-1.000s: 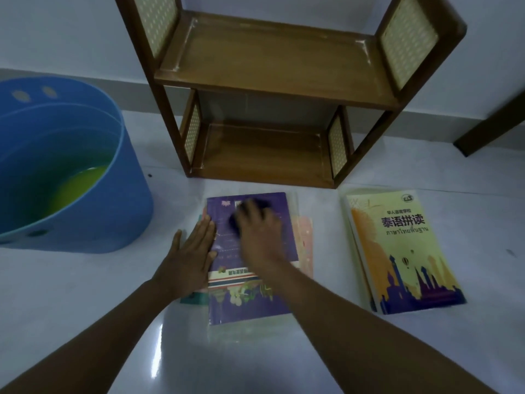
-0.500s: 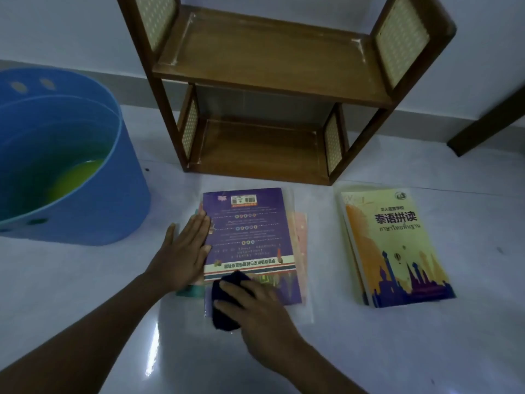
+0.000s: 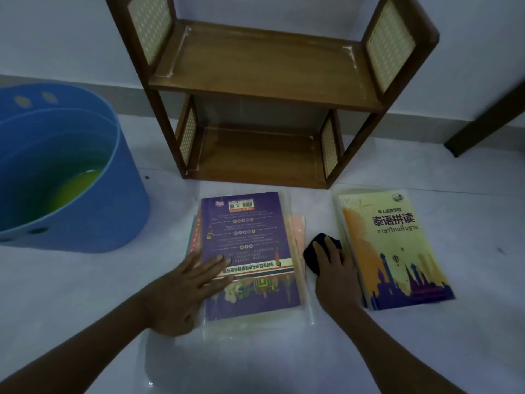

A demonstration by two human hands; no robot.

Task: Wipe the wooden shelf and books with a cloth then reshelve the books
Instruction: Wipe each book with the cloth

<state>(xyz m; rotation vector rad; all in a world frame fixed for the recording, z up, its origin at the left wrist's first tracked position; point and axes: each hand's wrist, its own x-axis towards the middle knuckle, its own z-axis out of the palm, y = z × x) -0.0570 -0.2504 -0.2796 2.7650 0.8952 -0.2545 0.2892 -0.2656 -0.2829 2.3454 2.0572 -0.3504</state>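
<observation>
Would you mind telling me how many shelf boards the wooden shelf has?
2: the upper board between the cane side panels, and the lower board just above the floor. Both hold no books.

Dim, bluish, underexposed throughout. Soft glare on the glossy white floor near the bottom edge. Wide-angle bending of the brown wooden shelf uprights. Slightly soft, grainy detail; faint shadows.

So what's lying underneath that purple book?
Under the purple book lies a small stack: a pinkish cover peeks out on its right, reddish and green edges on its left, a clear plastic sleeve at the bottom. Their faces and titles are covered.
</observation>
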